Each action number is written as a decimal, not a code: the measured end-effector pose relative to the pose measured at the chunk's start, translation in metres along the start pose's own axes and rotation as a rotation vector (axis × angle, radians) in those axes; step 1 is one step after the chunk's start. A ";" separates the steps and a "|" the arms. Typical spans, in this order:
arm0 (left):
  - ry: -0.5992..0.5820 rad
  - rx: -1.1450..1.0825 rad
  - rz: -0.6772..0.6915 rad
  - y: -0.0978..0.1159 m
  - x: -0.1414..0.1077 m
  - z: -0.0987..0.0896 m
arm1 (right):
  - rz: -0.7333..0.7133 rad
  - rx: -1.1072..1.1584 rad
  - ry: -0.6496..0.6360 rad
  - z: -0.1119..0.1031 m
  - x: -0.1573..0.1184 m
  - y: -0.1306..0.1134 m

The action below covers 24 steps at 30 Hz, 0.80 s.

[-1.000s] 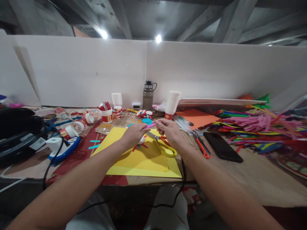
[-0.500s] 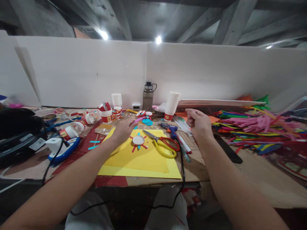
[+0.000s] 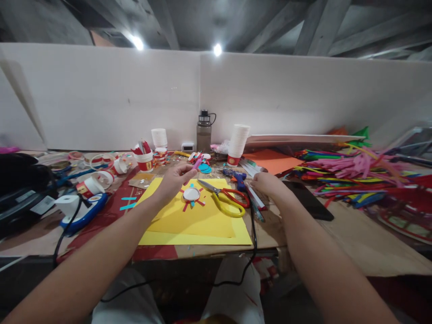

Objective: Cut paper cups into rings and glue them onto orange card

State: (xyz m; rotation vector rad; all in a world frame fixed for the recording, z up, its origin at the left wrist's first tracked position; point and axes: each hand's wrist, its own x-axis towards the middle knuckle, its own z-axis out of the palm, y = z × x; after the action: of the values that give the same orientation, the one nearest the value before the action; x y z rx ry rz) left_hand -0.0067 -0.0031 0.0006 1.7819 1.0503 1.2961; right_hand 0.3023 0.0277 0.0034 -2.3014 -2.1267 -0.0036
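My left hand [image 3: 173,183] is closed on a pink strip [image 3: 197,162], above the upper part of the yellow paper [image 3: 202,225]. Below it on the paper lies a white disc [image 3: 191,194] with red and blue strips around it. Scissors [image 3: 229,200] with red and yellow handles rest on the paper's right side. My right hand [image 3: 268,183] is at the right, beside the blue glue gun [image 3: 239,177] and over some markers and clear sticks [image 3: 257,202]; its fingers are partly hidden and what they hold, if anything, cannot be made out.
Behind stand a bottle [image 3: 204,132], a paper cup stack [image 3: 239,144] and a cup of red pieces [image 3: 145,161]. Colourful pipe cleaners [image 3: 354,166] and a black phone [image 3: 308,200] lie right. At left are cut cups [image 3: 90,186] and a blue-and-white power strip [image 3: 87,213]. A black cable [image 3: 254,243] crosses the front edge.
My right hand has lowered and moved left toward the markers and sticks. My left hand still has the pink strip, which now points more upward. The view has shifted slightly.
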 end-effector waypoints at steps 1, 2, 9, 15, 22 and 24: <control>-0.016 -0.028 -0.013 0.000 0.000 0.000 | 0.000 -0.015 -0.014 0.002 0.001 0.001; -0.029 -0.061 -0.029 -0.001 0.000 0.001 | 0.000 -0.029 -0.026 0.003 0.001 0.001; -0.053 -0.264 -0.156 -0.005 -0.001 0.007 | 0.030 -0.086 -0.036 0.002 -0.003 -0.005; -0.105 -0.463 -0.256 -0.017 0.001 0.013 | 0.037 -0.084 0.253 -0.005 -0.015 -0.018; -0.119 -0.633 -0.400 -0.012 -0.002 0.020 | -0.576 0.301 0.602 -0.002 -0.041 -0.067; -0.136 -0.657 -0.422 -0.011 -0.004 0.023 | -0.727 0.284 0.588 0.000 -0.051 -0.085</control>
State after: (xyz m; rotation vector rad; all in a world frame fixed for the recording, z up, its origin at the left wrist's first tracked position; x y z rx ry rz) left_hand 0.0120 -0.0032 -0.0165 1.0671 0.7484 1.0687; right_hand 0.2132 -0.0165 0.0029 -1.0923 -2.2750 -0.3117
